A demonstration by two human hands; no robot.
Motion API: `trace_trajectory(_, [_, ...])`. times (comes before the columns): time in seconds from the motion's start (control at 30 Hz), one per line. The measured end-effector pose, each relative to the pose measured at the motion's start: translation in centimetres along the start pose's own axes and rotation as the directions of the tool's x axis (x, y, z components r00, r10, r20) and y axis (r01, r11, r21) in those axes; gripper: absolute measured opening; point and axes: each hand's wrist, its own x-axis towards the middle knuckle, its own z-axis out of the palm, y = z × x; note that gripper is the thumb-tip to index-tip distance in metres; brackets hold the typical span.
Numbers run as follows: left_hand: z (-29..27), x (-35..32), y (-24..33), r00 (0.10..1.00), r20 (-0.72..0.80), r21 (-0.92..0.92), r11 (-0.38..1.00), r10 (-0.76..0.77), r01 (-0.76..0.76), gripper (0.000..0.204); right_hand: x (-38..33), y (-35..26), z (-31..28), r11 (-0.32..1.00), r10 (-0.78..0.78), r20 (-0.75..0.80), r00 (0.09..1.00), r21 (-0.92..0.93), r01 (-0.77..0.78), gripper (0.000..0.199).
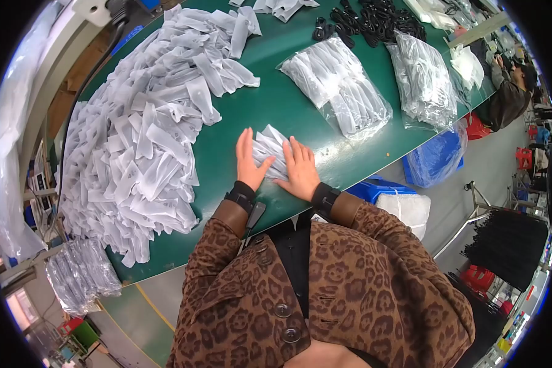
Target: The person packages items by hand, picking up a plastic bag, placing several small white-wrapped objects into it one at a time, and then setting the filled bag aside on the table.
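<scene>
Single head-worn fisheye, looking steeply down, close over green table [288, 110] at frame centre, wearer's torso filling lower frame, edges bowed

Green table [288, 110] under me; big loose heap of white pieces [147, 135] spread to my left; two clear bags of the same white pieces — one [337, 86] ahead, one [424, 83] further right; black straps piled [374, 21] at the far edge; blue bin [435, 159] and white sack [405, 208] on the floor; another person [512, 92] seated far right; black bundle [509, 245] on a rack.
</scene>
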Motion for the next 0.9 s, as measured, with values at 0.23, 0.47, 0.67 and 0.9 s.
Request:
trace_trajectory(0.23, [2.1,1.9,0.2,0.979,0.19,-0.103,0.993,0.077,-0.058,0.054,0.1,1.4,-0.6,0.995,-0.099,0.042,0.994,0.014,0.098,0.097])
trace_trajectory(0.47, [3.4,0.5,-2.3,0.979,0.199,-0.112,0.994,0.03,-0.008,0.02,0.0,2.1,-1.6,0.981,-0.173,-0.031,0.985,0.082,0.175,0.09])
trace_trajectory(0.67, [4.4,-1.0,-2.7,0.992,0.113,-0.166,0.983,-0.054,0.072,0.012,-1.0,2.6,-0.8,0.976,-0.185,-0.075,0.98,0.1,0.192,0.084])
trace_trajectory(0.9, [7.4,-1.2,2.5,0.969,0.242,-0.295,0.947,-0.055,0.127,0.014,-4.7,6.2,-4.4,0.972,-0.119,-0.008,0.993,0.202,0.118,0.083])
